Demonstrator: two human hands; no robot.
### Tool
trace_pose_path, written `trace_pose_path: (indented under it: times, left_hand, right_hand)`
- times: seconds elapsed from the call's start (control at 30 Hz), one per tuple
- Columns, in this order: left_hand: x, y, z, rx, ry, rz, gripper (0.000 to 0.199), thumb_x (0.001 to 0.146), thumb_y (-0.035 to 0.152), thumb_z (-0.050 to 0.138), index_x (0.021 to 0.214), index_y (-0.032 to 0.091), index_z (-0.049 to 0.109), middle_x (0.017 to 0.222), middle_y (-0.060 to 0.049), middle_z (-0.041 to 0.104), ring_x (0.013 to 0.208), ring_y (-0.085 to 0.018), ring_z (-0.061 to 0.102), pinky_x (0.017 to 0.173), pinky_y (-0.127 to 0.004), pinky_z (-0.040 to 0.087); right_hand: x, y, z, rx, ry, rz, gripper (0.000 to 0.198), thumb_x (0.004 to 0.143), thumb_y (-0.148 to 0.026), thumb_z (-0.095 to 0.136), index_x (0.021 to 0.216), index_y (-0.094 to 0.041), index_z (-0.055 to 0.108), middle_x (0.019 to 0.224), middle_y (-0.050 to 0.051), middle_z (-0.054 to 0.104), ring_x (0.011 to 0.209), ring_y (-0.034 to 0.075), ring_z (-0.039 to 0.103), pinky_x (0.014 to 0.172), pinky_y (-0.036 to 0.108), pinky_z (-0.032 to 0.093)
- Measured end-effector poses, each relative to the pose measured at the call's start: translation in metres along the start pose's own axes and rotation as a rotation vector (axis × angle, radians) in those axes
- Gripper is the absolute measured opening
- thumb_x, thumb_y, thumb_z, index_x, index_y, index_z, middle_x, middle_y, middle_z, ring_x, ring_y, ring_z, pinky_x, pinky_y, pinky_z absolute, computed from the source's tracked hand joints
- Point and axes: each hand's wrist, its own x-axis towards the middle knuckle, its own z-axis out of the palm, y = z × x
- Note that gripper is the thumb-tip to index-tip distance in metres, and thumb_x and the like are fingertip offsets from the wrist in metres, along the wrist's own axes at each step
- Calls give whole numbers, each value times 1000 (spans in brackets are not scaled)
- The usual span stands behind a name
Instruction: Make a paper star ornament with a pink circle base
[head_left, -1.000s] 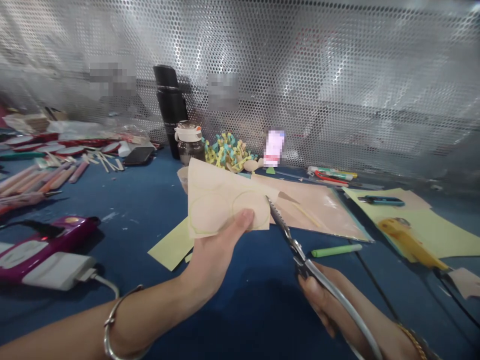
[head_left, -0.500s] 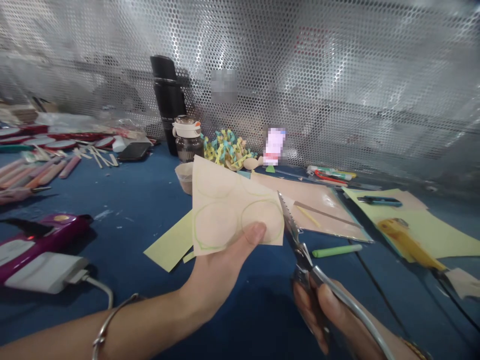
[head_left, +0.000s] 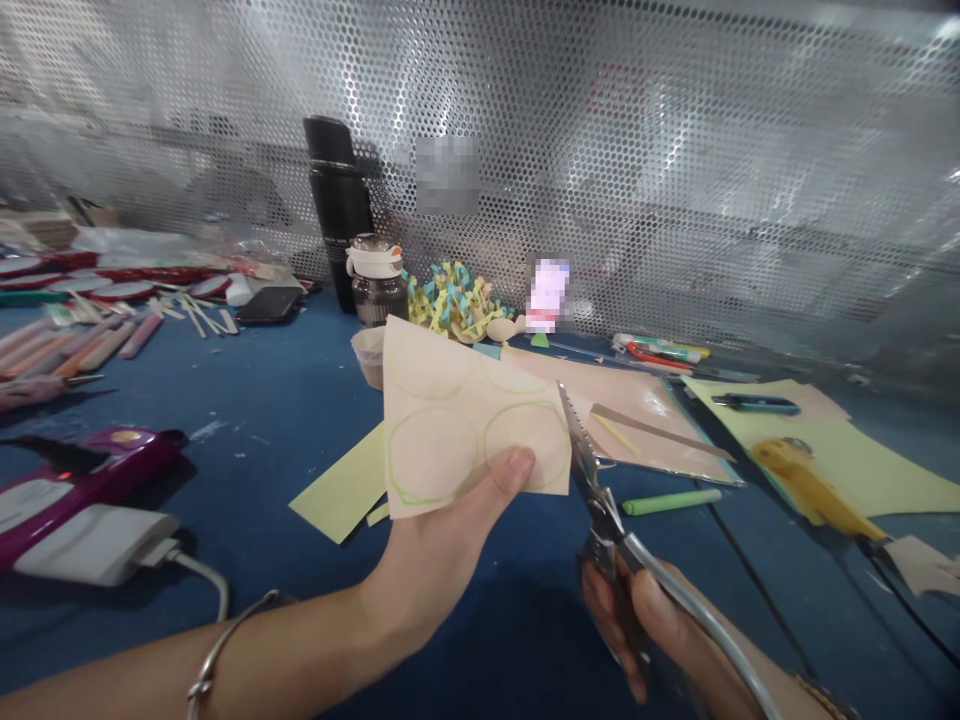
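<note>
My left hand (head_left: 457,530) pinches a pale peach sheet (head_left: 431,450) by its lower edge, the thumb in front and the other fingers hidden behind. Rounded outlines in green are drawn on the sheet. In my right hand (head_left: 637,610) is a pair of metal scissors (head_left: 596,495) with a serrated blade, pointing up and to the left. The blade lies along the sheet's right edge, near one drawn outline; whether it touches the paper I cannot tell. Under the sheet, a yellow-green paper strip (head_left: 334,490) rests on the blue table.
A green marker (head_left: 671,501) lies right of the scissors. Farther right are a yellow glue gun (head_left: 814,485) and a teal cutter (head_left: 757,403). Behind the sheet stand a paper cup (head_left: 367,355), a jar (head_left: 377,290) and a black flask (head_left: 337,210). A purple power strip (head_left: 127,455) sits left.
Both hands stay almost in place. The peach sheet and the scissors have shifted only slightly, and the view has moved a little.
</note>
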Motion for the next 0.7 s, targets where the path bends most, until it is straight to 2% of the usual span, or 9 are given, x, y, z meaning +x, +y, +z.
trace_pose_path:
  times: [0.2, 0.33, 0.57, 0.7]
  left_hand:
    - [1, -5, 0, -48, -46, 59, 18, 78, 27, 69, 96, 25, 73, 118, -2, 69, 123, -25, 54, 111, -38, 36]
    - [0, -4, -1, -45, -41, 46, 18, 78, 26, 69, 96, 25, 73, 119, -2, 69, 123, -24, 54, 111, -37, 36]
    - [0, -5, -2, -41, -18, -8, 19, 78, 27, 70, 96, 25, 73, 120, -2, 68, 122, -25, 55, 110, -39, 38]
    - [0, -4, -2, -37, -7, 5, 20, 76, 29, 71, 96, 24, 73, 118, -3, 69, 118, -26, 58, 108, -39, 39]
  right_hand:
    - [-1, 2, -1, -13, 1, 5, 60, 76, -80, 39, 75, -21, 50, 59, 0, 48, 53, 16, 49, 52, 31, 45]
    - [-4, 8, -1, -55, 33, -3, 59, 77, -78, 40, 78, -21, 51, 61, 2, 51, 55, 17, 52, 54, 31, 46]
    - [-2, 29, -1, -65, 86, -34, 56, 84, -73, 34, 77, -20, 49, 62, 0, 49, 54, 13, 48, 51, 27, 44]
    - [-3, 30, -3, -71, 59, -49, 55, 84, -74, 34, 77, -20, 47, 62, -2, 47, 51, 11, 45, 49, 25, 43]
